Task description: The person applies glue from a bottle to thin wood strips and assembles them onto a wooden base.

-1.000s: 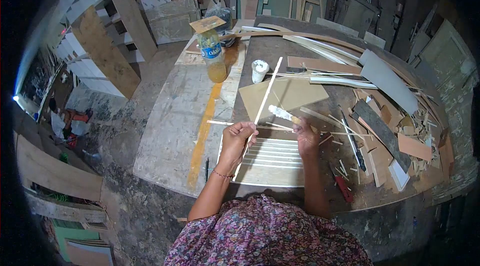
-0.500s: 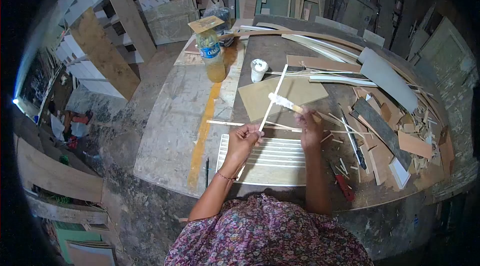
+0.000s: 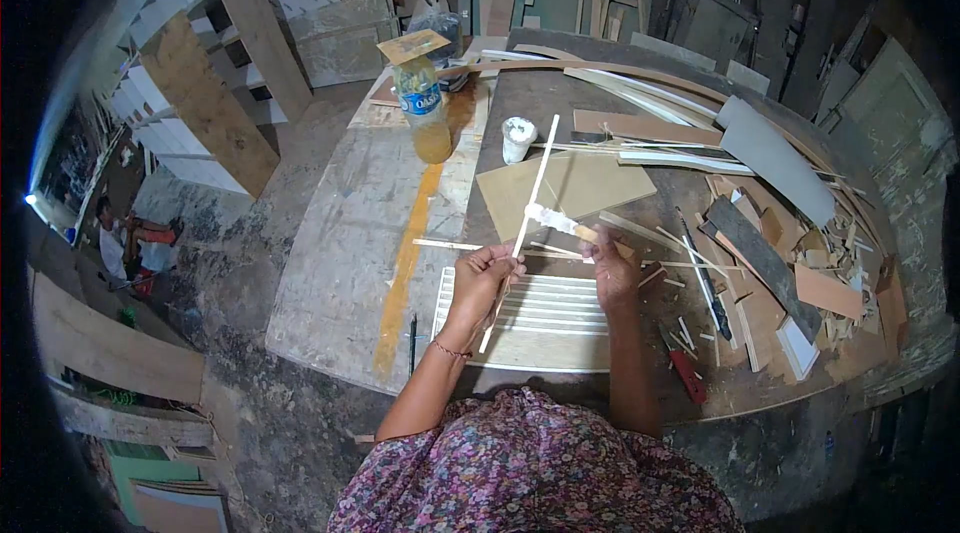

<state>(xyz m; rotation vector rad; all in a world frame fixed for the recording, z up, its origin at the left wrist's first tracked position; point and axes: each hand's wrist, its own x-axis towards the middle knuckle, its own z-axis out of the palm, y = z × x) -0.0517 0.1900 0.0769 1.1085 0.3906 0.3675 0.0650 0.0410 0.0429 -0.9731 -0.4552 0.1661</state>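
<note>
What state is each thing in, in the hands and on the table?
Left hand: closed on strip
Thin strip: raised, tilted
Right hand: gripping coated stick
Coated stick: tip smeared white
Cup: upright, white stuff inside
Plastic bottle: upright, partly filled, board piece on top
Slatted panel: lying flat
Red-handled tool: lying down

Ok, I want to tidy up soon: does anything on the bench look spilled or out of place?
An orange streak runs down the bench from the bottle, perhaps a stain. Scraps lie in a jumbled heap on the right, which looks untidy.
</note>
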